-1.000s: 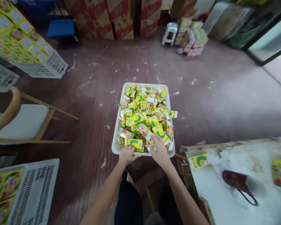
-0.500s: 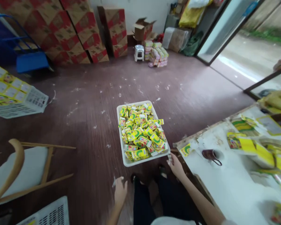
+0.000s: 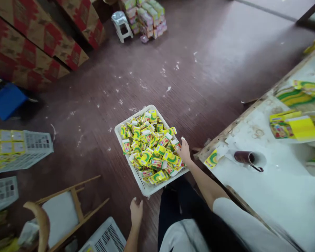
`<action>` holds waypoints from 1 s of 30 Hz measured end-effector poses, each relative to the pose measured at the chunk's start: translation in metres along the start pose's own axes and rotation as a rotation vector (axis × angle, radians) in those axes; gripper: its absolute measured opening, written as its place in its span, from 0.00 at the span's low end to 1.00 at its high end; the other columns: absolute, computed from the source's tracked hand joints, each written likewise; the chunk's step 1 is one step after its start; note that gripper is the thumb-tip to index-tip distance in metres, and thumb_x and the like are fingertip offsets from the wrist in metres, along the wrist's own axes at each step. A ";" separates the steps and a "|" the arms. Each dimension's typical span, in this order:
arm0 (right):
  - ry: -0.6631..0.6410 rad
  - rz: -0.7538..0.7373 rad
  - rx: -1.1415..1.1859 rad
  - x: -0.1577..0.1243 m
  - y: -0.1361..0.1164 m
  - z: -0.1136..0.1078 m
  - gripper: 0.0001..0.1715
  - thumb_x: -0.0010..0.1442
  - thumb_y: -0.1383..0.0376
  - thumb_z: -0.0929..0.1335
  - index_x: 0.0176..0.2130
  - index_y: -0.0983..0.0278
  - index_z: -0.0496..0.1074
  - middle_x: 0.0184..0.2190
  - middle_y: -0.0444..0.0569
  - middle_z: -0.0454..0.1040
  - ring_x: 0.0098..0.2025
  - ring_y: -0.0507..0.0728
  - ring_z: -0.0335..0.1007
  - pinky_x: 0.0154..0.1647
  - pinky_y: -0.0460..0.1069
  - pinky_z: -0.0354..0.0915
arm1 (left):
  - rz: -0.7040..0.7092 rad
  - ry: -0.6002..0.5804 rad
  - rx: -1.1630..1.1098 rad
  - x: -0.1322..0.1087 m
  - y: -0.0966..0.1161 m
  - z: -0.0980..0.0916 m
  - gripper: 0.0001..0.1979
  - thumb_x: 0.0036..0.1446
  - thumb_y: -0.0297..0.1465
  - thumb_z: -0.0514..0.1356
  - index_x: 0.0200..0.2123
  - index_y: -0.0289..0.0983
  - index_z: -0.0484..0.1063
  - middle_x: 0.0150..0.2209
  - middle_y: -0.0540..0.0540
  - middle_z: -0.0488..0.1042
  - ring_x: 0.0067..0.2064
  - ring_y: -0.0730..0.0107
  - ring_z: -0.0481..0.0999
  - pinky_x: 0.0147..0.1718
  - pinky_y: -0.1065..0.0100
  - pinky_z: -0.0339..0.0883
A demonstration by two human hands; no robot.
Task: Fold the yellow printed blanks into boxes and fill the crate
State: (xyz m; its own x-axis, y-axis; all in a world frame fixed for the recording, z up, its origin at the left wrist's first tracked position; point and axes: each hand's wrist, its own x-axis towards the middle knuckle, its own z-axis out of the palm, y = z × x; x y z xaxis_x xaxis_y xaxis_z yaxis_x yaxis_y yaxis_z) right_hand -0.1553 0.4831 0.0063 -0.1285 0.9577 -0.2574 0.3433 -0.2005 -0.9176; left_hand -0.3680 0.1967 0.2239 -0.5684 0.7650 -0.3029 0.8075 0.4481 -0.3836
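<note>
Head view, and centre stage, a little below the middle of the frame, sits a white plastic basket piled with small yellow-and-green packets! What bears it from below is hidden. Up at its right-hand side, the right hand is at the rim, right beside the packets; whether those fingers truly grip the edge, I cannot tell. Down at the bottom centre, the left hand is bare and loose, thumb apart from the fingers, nothing in it, clear of the basket's lower corner.

How would this load handle? Fairly stiff in the walls, I'd judge, and weighty in total, though each packet looks light. They seem smooth and slippery too, heaped loosely, with some leaning on the right rim, so a tilt could spill a few. Best hold, by my reckoning: the rim, one hand on each of two opposite sides, thumbs outside the pile and the basket level.

Over on the right of the frame, the white table carries a brown mug lying on its side and a flat yellow wrapper near the corner.
</note>
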 end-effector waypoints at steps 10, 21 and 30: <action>-0.264 -0.280 -0.083 0.096 -0.053 0.047 0.30 0.63 0.70 0.64 0.64 0.72 0.62 0.65 0.62 0.65 0.67 0.65 0.55 0.71 0.62 0.45 | 0.421 0.017 -0.005 0.170 0.133 -0.015 0.35 0.59 0.45 0.61 0.65 0.35 0.62 0.72 0.34 0.51 0.72 0.44 0.53 0.67 0.46 0.51; -0.144 -0.137 -0.150 0.090 -0.106 0.080 0.24 0.64 0.71 0.64 0.58 0.60 0.70 0.59 0.52 0.73 0.65 0.64 0.58 0.70 0.64 0.44 | 0.567 0.070 0.039 0.267 0.084 -0.048 0.41 0.60 0.52 0.58 0.66 0.29 0.60 0.70 0.27 0.53 0.70 0.34 0.53 0.65 0.39 0.48; 0.215 0.564 -0.284 -0.057 -0.096 0.055 0.32 0.64 0.61 0.64 0.64 0.70 0.63 0.64 0.69 0.61 0.65 0.78 0.54 0.61 0.73 0.53 | 0.981 -0.042 -0.085 0.329 0.006 -0.092 0.33 0.60 0.42 0.61 0.62 0.30 0.63 0.67 0.29 0.61 0.69 0.43 0.57 0.67 0.48 0.53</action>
State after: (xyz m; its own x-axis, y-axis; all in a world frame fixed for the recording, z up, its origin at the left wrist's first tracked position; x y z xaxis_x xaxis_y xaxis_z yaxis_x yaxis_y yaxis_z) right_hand -0.2324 0.4362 0.0926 0.3210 0.7478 -0.5812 0.5388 -0.6489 -0.5373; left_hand -0.5356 0.4942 0.2018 0.3556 0.7993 -0.4844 0.9319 -0.3430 0.1181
